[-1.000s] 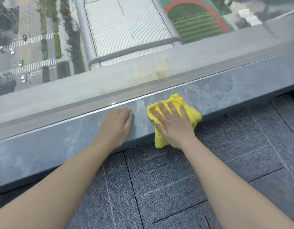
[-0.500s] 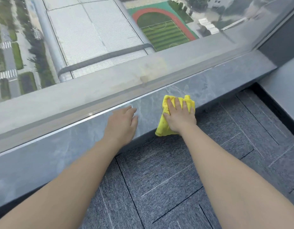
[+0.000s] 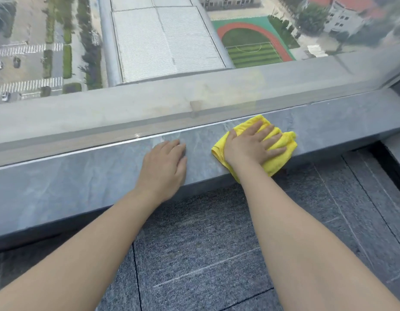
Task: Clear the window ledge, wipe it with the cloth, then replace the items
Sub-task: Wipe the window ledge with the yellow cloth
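Note:
A grey stone window ledge (image 3: 77, 176) runs across the view below a large glass pane. A crumpled yellow cloth (image 3: 282, 144) lies on the ledge right of centre, its near corner hanging over the front edge. My right hand (image 3: 248, 147) presses flat on the cloth with fingers spread toward the right. My left hand (image 3: 165, 167) rests palm down on the bare ledge just left of the cloth, holding nothing. No other items stand on the visible ledge.
The window glass (image 3: 163, 52) rises right behind the ledge, with a metal strip (image 3: 82, 142) along its base. Grey carpet tiles (image 3: 205, 254) cover the floor below the ledge. A dark wall corner (image 3: 396, 135) closes the ledge at the right end.
My right hand has slid the cloth to the right along the ledge and turned its fingers rightward. My left hand stays planted on the ledge.

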Action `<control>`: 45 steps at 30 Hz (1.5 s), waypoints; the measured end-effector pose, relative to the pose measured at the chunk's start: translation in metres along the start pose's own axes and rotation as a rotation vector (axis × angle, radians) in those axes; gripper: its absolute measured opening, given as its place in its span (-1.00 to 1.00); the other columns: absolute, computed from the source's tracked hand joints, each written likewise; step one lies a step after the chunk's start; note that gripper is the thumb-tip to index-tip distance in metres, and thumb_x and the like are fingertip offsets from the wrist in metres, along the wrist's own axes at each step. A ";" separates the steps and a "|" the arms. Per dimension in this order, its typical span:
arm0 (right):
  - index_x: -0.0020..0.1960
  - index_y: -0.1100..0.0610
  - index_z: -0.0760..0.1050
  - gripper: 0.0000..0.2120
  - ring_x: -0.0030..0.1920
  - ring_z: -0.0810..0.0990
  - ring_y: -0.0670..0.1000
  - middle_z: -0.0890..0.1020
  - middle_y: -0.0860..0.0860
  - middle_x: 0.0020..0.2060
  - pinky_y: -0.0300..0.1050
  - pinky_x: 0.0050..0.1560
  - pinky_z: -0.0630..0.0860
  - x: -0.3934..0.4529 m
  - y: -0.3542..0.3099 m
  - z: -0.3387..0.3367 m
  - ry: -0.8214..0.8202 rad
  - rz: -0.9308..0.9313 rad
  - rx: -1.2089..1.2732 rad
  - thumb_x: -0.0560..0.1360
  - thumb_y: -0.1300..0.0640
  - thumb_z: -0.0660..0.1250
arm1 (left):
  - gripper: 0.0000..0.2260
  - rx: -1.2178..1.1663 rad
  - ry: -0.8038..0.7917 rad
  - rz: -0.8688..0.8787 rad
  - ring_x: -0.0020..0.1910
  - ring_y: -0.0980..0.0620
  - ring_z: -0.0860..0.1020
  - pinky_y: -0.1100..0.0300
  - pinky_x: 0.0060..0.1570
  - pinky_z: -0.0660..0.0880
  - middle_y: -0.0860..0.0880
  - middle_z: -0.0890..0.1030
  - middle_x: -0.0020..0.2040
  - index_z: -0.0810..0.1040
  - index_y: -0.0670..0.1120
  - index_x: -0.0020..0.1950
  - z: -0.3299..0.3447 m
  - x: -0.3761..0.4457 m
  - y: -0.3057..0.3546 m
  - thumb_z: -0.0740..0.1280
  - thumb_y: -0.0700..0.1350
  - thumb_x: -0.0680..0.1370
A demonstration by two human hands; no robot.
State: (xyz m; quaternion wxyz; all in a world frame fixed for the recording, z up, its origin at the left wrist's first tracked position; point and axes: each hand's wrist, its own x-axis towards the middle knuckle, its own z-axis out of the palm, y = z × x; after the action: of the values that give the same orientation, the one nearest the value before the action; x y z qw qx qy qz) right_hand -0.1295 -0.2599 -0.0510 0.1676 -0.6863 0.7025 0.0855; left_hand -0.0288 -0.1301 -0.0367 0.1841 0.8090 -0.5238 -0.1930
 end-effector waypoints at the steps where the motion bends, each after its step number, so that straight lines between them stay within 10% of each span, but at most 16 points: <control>1: 0.50 0.22 -0.26 -0.32 0.50 -0.24 0.29 -0.19 0.19 0.52 0.37 0.40 -0.25 0.000 -0.004 0.001 0.002 -0.036 -0.002 0.57 -0.14 -0.09 | -0.35 0.012 -0.002 0.003 0.23 -0.22 0.44 -0.01 0.22 0.30 -0.25 0.52 0.23 0.45 -0.25 0.18 0.000 -0.001 0.001 -0.13 0.11 0.35; 13: 0.51 -0.08 -0.12 -0.50 0.54 -0.19 0.04 -0.09 -0.07 0.55 0.16 0.47 -0.30 -0.005 0.056 -0.004 -0.036 -0.952 -0.254 0.60 -0.11 -0.14 | -0.52 0.005 0.003 -0.228 0.34 -0.20 0.32 -0.03 0.33 0.25 -0.22 0.40 0.35 0.32 -0.23 0.31 0.007 0.008 0.037 0.00 0.01 0.50; 29: 0.51 0.15 -0.20 -0.37 0.51 -0.22 0.25 -0.15 0.12 0.54 0.35 0.41 -0.24 0.063 0.075 -0.026 -0.007 -0.298 -0.067 0.58 -0.12 -0.09 | -0.62 -0.011 0.078 -0.320 0.42 -0.17 0.20 0.00 0.42 0.10 -0.21 0.29 0.43 0.26 -0.20 0.37 0.038 0.028 0.083 0.07 -0.11 0.57; 39: 0.51 -0.04 -0.08 -0.48 0.54 -0.13 0.05 -0.04 -0.04 0.55 0.15 0.47 -0.25 0.061 0.107 -0.024 0.036 -0.936 -0.216 0.58 -0.12 -0.15 | -0.46 -0.003 0.076 -0.280 0.37 -0.19 0.28 0.01 0.36 0.16 -0.21 0.37 0.38 0.31 -0.20 0.33 0.045 0.039 0.092 -0.03 0.03 0.44; 45: 0.31 0.03 0.44 -0.51 0.31 0.49 0.16 0.54 0.03 0.29 -0.02 0.29 0.06 0.084 0.165 -0.032 0.159 -1.008 -0.178 0.49 -0.07 -0.01 | -0.45 -0.019 0.075 -0.181 0.38 -0.18 0.29 -0.02 0.37 0.17 -0.21 0.37 0.38 0.33 -0.20 0.33 0.065 0.057 0.115 -0.03 0.03 0.43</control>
State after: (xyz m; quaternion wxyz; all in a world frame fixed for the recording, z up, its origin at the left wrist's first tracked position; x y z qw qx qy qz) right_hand -0.2970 -0.3427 -0.0685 0.0749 -0.9556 0.2851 0.0012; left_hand -0.1294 -0.2324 -0.0421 0.1930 0.8579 -0.4394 -0.1834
